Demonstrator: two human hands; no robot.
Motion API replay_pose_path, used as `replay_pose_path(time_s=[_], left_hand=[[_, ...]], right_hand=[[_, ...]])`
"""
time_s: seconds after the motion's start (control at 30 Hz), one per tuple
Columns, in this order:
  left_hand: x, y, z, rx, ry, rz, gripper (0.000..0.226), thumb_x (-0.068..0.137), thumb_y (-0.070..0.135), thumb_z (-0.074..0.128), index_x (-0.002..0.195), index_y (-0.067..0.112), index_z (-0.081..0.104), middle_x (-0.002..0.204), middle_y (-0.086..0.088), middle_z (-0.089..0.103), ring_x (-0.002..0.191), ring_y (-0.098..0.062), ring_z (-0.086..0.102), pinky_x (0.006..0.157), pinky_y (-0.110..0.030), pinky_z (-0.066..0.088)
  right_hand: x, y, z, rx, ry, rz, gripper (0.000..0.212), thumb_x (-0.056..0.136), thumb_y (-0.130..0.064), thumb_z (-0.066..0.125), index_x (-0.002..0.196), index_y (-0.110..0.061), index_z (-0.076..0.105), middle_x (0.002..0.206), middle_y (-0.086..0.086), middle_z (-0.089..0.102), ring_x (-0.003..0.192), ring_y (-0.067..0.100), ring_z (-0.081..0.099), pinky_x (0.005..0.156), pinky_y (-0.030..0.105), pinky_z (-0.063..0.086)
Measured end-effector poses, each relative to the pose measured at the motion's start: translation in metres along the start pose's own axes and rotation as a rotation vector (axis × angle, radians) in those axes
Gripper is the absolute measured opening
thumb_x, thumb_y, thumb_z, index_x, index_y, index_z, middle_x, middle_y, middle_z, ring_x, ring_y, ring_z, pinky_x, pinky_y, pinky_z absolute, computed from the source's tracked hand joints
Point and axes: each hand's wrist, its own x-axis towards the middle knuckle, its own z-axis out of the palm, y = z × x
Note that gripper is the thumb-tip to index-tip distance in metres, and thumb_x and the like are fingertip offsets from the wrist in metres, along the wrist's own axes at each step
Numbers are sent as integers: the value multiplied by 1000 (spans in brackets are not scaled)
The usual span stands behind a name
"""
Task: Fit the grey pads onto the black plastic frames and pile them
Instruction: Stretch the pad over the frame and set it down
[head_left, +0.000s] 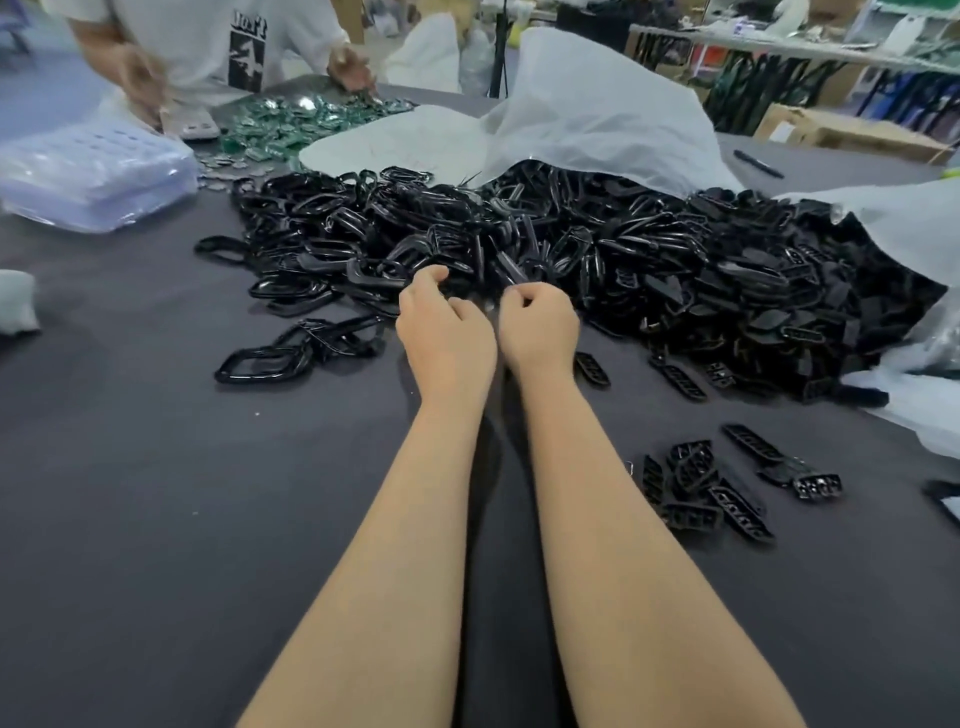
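Note:
A big heap of black plastic frames spreads across the dark table, running on its right side into smaller black grille-like pieces. My left hand and my right hand lie side by side at the heap's near edge. Both have curled fingers, with the fingertips in among the frames. Whether either hand holds a piece is hidden. A small stack of frames lies to the left of my hands. A loose group of grille pieces lies at the near right. I cannot pick out any grey pads.
A white plastic bag lies open behind the heap. At the far left another person handles green parts. Clear plastic trays are stacked at the left edge. A black pen lies at the far right, and cardboard boxes stand beyond the table.

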Motion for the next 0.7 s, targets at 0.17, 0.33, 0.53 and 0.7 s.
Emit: replay_pose_path(time_s=[0.17, 0.33, 0.53, 0.7], left_hand=[[-8, 7, 7, -53, -69, 37, 31, 97, 7, 39, 124, 13, 52, 124, -2, 55, 100, -12, 50, 75, -12, 31], [-25, 18, 17, -85, -172, -16, 21, 98, 17, 46, 117, 18, 56, 105, 2, 60, 91, -14, 54, 74, -20, 38], [-52, 29, 28, -179, -352, -69, 9, 94, 23, 59, 102, 21, 56, 85, 2, 64, 88, -22, 68, 85, -41, 56], [-75, 24, 36, -106, -380, -27, 16, 90, 19, 65, 89, 27, 51, 79, 12, 52, 73, -6, 55, 52, -6, 39]], right_hand=[[-1, 26, -38, 104, 79, 124, 13, 91, -12, 54, 99, -16, 62, 87, -7, 60, 93, 16, 56, 74, 23, 39], [-8, 35, -71, 323, 28, 103, 33, 88, -6, 62, 120, -10, 56, 86, -10, 54, 91, 17, 59, 94, 38, 51], [-27, 52, -111, 298, -36, 30, 20, 86, -4, 64, 87, -24, 59, 89, -4, 66, 92, 15, 65, 89, 34, 54], [-40, 73, -128, 488, -18, 161, 8, 90, -10, 64, 86, -17, 62, 91, 2, 67, 88, 16, 64, 78, 27, 56]])
